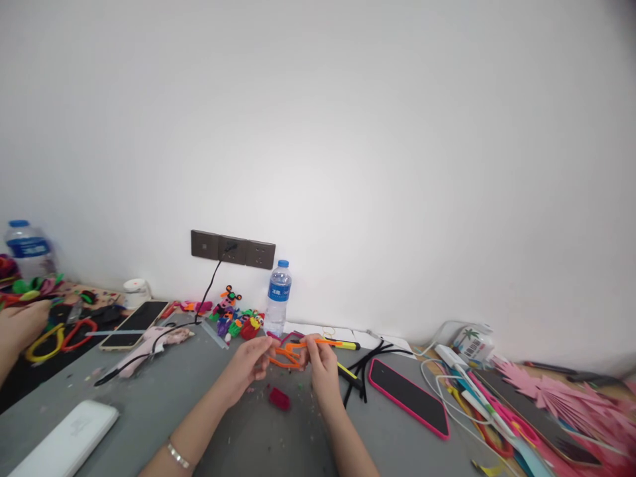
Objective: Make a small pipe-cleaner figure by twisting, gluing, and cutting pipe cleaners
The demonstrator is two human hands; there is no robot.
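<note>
Between my two hands is a bent orange pipe cleaner (287, 363), held above the grey table. My left hand (251, 364), with a silver bracelet on its wrist, is closed in a pinch on its left end. My right hand (322, 368) pinches the other end, with part of the orange stem sticking out to the right. A bit of magenta pipe cleaner (272, 336) shows by my left fingertips; whether it is held I cannot tell. Below the hands lies a small crimson fuzzy piece (279, 399). Black pipe cleaners (365, 368) lie right of my right hand.
Small fuzzy figures (238, 321) and a water bottle (279, 298) stand by the wall. A pink-edged phone (410, 397) lies right, a white power bank (69, 440) left. A black cable (163, 331) crosses the table. Another person's hand (22, 324) is at far left, near scissors (79, 334).
</note>
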